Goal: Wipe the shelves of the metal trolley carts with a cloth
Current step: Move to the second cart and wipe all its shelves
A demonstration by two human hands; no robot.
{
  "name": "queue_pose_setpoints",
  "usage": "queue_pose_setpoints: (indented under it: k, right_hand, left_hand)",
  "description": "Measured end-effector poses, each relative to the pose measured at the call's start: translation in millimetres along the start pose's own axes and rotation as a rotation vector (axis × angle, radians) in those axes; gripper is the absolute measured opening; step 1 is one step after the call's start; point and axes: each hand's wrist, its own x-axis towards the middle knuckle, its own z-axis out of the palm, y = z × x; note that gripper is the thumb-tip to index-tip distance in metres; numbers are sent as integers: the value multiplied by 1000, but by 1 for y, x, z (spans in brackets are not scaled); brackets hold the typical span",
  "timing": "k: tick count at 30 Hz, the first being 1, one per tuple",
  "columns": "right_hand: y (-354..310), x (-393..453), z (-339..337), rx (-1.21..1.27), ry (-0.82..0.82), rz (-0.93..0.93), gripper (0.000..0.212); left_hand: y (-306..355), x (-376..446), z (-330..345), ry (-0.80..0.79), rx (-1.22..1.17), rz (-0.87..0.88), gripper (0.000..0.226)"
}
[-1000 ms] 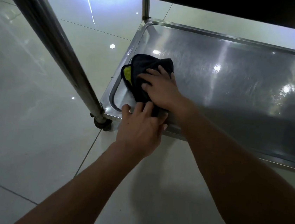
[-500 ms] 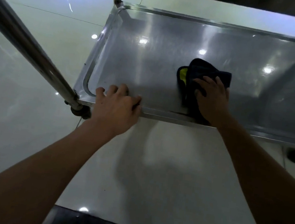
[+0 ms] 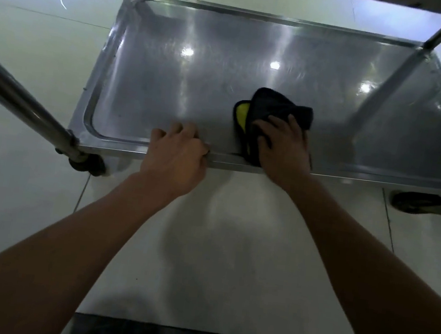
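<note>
Head view, looking down at the bottom shelf of a metal trolley cart standing on a pale tiled floor. The shelf is a shallow steel tray with a raised rim and bright reflected light spots on its surface. A dark cloth with a yellow inner face lies on the shelf right of centre, close to the near rim, its near end reaching the rim. The right hand rests on top of the cloth with fingers spread and lightly bent, pressing it against the shelf. The left hand lies just left of the cloth, apart from it, its fingers curled over the near rim of the shelf and gripping the edge. Both forearms extend from the near edge of the view. A round steel post runs diagonally at the left to the near-left corner, above a caster wheel. A second wheel shows under the near-right corner. Two further posts rise from the far corners.
</note>
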Motion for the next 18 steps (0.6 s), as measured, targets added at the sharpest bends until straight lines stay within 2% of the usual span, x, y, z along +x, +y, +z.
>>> queue_pose_setpoints:
  k: [3, 6, 9, 14, 18]
  right_hand:
    - [-40, -16, 8, -4, -5, -68, 46]
    - [-52, -25, 11, 23, -14, -113, 45]
    - [-36, -26, 6, 40, -11, -118, 42]
    - [29, -33, -12, 37, 71, 81, 41]
    - [38, -30, -15, 24, 40, 101, 41]
  left_hand:
    - [-2, -1, 1, 32, 3, 2, 33]
    - [-6, -5, 2, 90, -10, -3, 30]
    - [-8, -4, 3, 107, -25, 10, 31]
    - [-6, -1, 3, 119, -64, 8, 31]
    - [-6, -1, 9, 158, -87, 5, 28]
